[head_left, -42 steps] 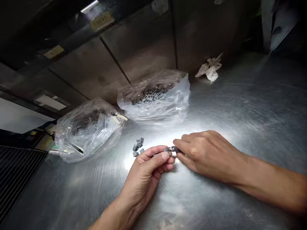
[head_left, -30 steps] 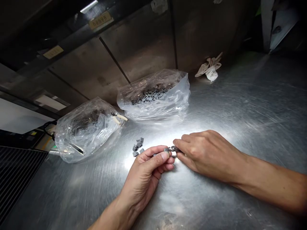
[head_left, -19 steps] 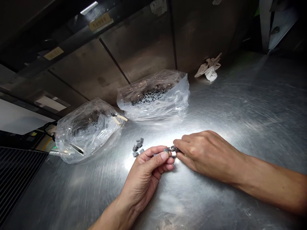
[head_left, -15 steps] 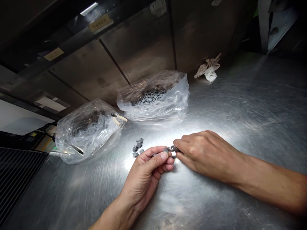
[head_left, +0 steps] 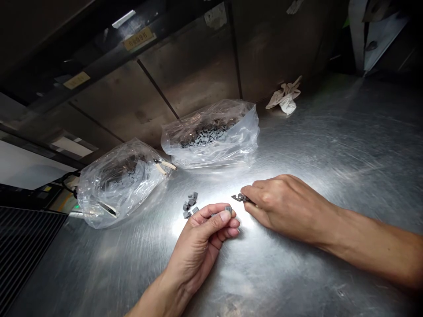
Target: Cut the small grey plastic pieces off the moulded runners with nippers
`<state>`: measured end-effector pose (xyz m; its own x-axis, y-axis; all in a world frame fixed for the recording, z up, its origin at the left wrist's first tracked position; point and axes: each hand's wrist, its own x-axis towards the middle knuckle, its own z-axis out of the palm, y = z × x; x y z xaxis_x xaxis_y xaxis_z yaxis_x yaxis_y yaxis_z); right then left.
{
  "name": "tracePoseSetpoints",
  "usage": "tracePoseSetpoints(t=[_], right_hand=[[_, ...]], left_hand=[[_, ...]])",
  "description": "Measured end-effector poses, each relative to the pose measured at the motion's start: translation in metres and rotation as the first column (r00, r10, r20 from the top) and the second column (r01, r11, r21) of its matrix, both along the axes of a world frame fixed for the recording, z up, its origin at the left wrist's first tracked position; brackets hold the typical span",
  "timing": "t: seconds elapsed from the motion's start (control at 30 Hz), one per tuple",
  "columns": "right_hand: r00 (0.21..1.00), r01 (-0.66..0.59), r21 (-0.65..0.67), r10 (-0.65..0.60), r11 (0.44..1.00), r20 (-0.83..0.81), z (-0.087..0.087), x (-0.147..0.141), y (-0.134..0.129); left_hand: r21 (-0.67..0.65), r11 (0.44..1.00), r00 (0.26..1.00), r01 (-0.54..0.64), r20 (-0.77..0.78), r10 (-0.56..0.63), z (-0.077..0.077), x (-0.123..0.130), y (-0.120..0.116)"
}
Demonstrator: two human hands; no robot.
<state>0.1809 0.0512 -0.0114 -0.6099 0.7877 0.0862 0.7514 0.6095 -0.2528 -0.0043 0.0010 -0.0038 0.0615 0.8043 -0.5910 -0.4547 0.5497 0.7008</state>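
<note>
Between thumb and forefinger, my left hand [head_left: 206,237] pinches a small grey ribbed block [head_left: 228,209]. My right hand [head_left: 280,207] is closed round a pair of nippers [head_left: 240,198]; their handles are hidden in the palm. The metal jaws point left, apart from the block and slightly above and to its right. Several loose grey blocks [head_left: 190,203] lie on the metal table just beyond my left hand, and part of another shows behind its fingers.
A clear plastic bag [head_left: 211,154] of grey blocks stands at the back. Another bag [head_left: 99,215] is to its left, with cream-handled pliers [head_left: 165,166] on its right edge and a second tool [head_left: 107,208] at its front. A crumpled cloth [head_left: 284,97] lies against the back panel.
My right hand has drawn the nippers up and away from the block, to the right. My left hand keeps its pinch on the block, nearly still.
</note>
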Motion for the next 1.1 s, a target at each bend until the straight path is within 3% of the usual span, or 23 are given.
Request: tracePoseSetpoints(t=[0.37,0.77,1.1], right_hand=[[0.998,0.062,0.046,-0.061,0.997,-0.031,-0.002,0.003,0.003],[0.998,0.070,0.037,-0.070,0.997,-0.010,-0.012,0.005,0.001],[0.997,0.055,0.130,-0.047,0.990,-0.063,-0.016,0.005,0.002]], left_hand=[[-0.034,0.999,1.000,-0.001,0.017,0.002,0.002,0.000,0.002],[-0.144,0.987,0.972,-0.073,0.209,0.102,0.003,-0.005,0.008],[-0.135,0.990,0.958,-0.039,0.276,0.076,0.003,-0.008,0.006]])
